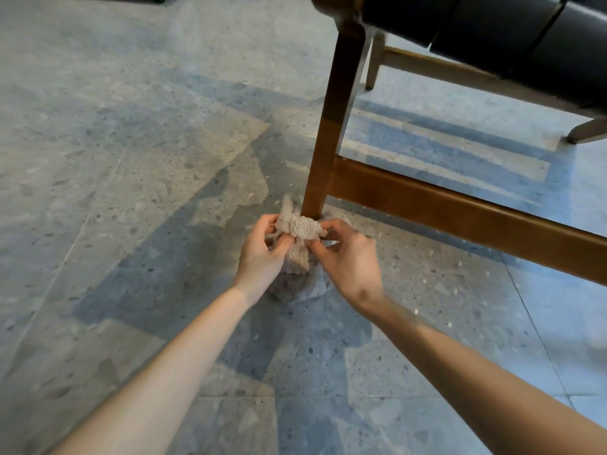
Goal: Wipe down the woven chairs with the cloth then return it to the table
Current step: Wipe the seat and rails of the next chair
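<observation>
- Gripping a fluffy beige cloth (297, 229), both hands meet at the foot of a wooden chair leg (331, 126).
- The left hand (261, 254) pinches the left side of the cloth between thumb and fingers (266, 223), with the fingers curled in close together.
- The right hand (349, 257) pinches the right side, its thumb and forefinger pressed onto the fabric and the other fingers tucked behind.
- The cloth is bunched up and sits against the near side of the leg, right at its lower end; whether it wraps fully around cannot be told.
- More of the cloth hangs down between the hands toward the floor (115, 159), and a tuft sticks up just left of the leg.
- A low wooden rail (460, 218) runs from the leg off to the right, slanting down across the view.
- Above it, the chair (492, 31) shows a seat of broad dark straps at the top right edge.
- A second, paler rail and two further legs (376, 60) show behind, under the seat.
- The floor is grey speckled stone in large tiles, with thin joints between them.
- Shadows of the arms and of the chair frame fall across the tiles.
- Both forearms are bare and reach in from the bottom edge.
</observation>
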`<state>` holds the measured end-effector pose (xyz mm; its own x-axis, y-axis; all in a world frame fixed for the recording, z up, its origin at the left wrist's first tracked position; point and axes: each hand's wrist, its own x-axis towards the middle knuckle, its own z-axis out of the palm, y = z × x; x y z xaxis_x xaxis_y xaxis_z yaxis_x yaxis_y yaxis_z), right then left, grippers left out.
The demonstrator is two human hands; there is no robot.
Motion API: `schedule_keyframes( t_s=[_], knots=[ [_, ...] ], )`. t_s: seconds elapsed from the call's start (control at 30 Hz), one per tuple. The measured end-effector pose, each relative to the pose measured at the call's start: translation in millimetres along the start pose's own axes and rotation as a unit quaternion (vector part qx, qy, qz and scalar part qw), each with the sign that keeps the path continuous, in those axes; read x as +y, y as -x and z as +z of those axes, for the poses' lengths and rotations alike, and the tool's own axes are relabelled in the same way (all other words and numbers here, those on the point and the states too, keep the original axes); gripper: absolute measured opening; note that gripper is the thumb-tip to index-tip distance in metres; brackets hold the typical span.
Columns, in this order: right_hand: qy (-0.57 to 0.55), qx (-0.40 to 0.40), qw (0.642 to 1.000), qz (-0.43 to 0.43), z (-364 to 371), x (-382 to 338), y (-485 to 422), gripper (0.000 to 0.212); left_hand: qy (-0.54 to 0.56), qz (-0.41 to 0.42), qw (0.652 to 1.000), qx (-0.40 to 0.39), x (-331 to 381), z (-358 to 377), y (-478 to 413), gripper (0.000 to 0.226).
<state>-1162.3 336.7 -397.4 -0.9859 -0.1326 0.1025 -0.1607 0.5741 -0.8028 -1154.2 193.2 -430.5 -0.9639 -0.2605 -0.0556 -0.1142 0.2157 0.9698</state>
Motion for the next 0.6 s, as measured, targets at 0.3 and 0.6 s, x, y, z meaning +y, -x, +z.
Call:
schedule_keyframes(
  t_s=[0.3, 0.6],
  knots=[
    [0.092, -0.123, 0.987, -0.051, -44.1, -39.1, 0.2, 0.014, -0.127, -0.085, 0.986, -0.074, 77.5, -26.0, 5.6, 0.021],
    [0.069, -0.425, 0.901, 0.063, -97.1, -187.5, -5.4, 0.036, -0.18, -0.171, 0.968, -0.03, 210.3, -110.0, 32.0, 0.035]
  ],
)
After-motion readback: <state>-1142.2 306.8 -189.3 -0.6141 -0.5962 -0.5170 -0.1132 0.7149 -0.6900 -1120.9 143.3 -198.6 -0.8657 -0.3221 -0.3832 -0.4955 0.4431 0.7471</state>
